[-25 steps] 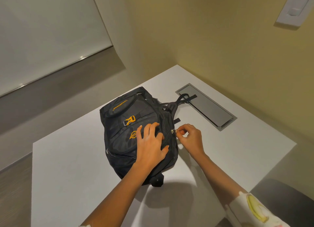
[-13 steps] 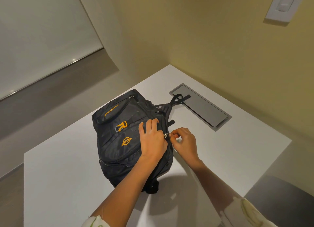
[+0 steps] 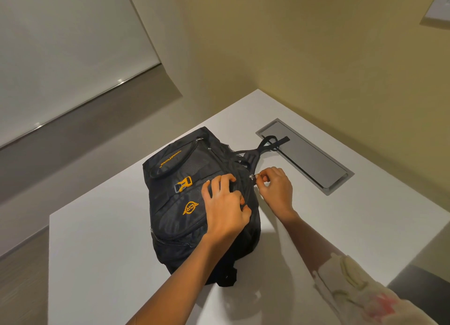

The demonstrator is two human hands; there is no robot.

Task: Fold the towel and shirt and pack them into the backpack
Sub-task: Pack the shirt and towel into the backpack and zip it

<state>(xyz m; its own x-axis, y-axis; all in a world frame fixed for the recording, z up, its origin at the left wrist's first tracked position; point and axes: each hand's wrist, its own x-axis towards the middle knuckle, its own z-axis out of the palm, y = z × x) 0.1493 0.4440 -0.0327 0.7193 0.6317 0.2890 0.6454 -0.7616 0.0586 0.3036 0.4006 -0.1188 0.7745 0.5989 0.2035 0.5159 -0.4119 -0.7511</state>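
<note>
White tabletop is carrying a black backpack with orange trim, which is lying front-up around the middle, closer to the far left edge than to the far right one. Its top is pointing toward the far corner, and its carry loop is resting on the grey recessed panel set along the far right edge. Both forearms are reaching in from the near side, the right one showing a pale printed sleeve. The left hand is lying palm-down on the right half of the backpack, knuckles raised and fingers bent, its grip bunching the fabric beside the zip line. The right hand is hovering just off the backpack's right side, thumb and forefinger closing in a tight pinch grip on the small metal zipper pull, the other fingers curling loosely.
</note>
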